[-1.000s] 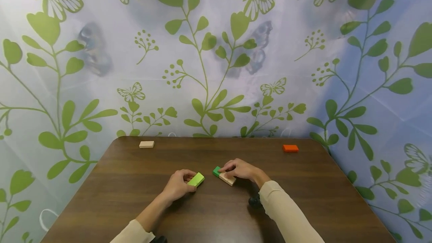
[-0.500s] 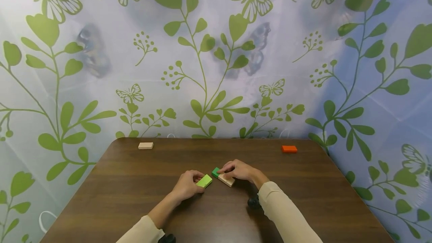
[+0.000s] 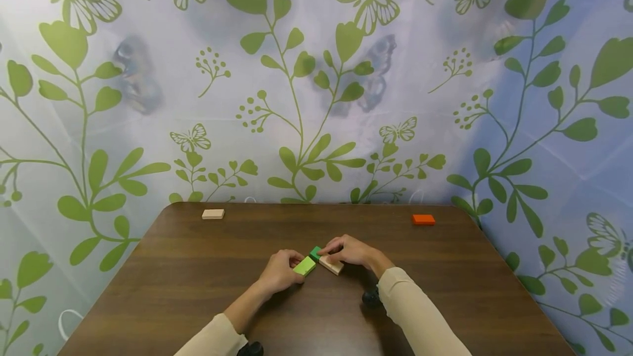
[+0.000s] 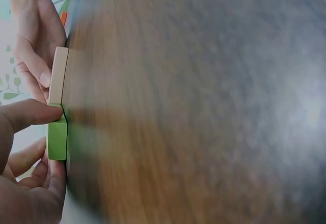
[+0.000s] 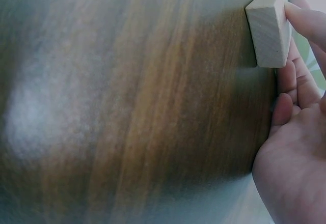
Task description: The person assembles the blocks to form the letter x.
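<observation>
Near the middle of the table, my left hand (image 3: 281,271) pinches a light green block (image 3: 304,266) between thumb and fingers. Its far end comes right up to a dark green block (image 3: 315,254), which lies end to end with a plain wooden block (image 3: 331,265). My right hand (image 3: 352,249) grips the wooden block, one finger reaching over to the dark green one. In the left wrist view the light green block (image 4: 57,140) and the wooden block (image 4: 58,75) line up along the tabletop. The right wrist view shows the thumb against the wooden block (image 5: 269,28).
Another plain wooden block (image 3: 213,214) lies at the back left of the brown table (image 3: 316,323). A red-orange block (image 3: 423,219) lies at the back right. Behind the table hangs a leaf-and-butterfly printed cloth (image 3: 306,103).
My left hand has slid the light green block rightward and slightly away from me, up to the dark green block. The right hand has stayed on the wooden block.
</observation>
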### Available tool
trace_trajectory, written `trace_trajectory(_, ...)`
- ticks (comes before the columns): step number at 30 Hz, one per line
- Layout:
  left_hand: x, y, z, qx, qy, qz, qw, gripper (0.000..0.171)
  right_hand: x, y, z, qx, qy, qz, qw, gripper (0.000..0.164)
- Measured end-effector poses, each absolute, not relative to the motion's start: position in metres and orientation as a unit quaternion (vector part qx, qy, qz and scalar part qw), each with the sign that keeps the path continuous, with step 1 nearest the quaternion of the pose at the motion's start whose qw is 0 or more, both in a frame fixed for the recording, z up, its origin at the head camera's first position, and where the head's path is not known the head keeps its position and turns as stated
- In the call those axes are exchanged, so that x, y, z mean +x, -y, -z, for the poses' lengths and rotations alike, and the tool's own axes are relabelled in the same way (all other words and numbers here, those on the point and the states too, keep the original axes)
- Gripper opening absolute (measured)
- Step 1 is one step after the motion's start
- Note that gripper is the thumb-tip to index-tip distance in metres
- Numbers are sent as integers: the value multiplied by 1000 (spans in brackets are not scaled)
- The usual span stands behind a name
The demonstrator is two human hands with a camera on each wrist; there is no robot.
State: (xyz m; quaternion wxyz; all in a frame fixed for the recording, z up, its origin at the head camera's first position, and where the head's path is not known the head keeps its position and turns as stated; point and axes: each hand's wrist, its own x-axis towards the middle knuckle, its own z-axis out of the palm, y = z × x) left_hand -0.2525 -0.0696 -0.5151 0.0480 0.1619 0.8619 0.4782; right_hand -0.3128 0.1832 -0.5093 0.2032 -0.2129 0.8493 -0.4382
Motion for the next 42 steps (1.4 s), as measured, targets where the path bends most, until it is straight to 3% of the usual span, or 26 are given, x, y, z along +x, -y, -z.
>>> trace_trajectory(26, -253, 58, 515, 126, -861, -491, 39, 39, -314, -183, 514, -217, -850, 438, 197, 25)
trace_trajectory(42, -256, 58, 515, 161, -865, -473, 46, 46, -309, -182, 510, -219, -848, 442, 194, 26)
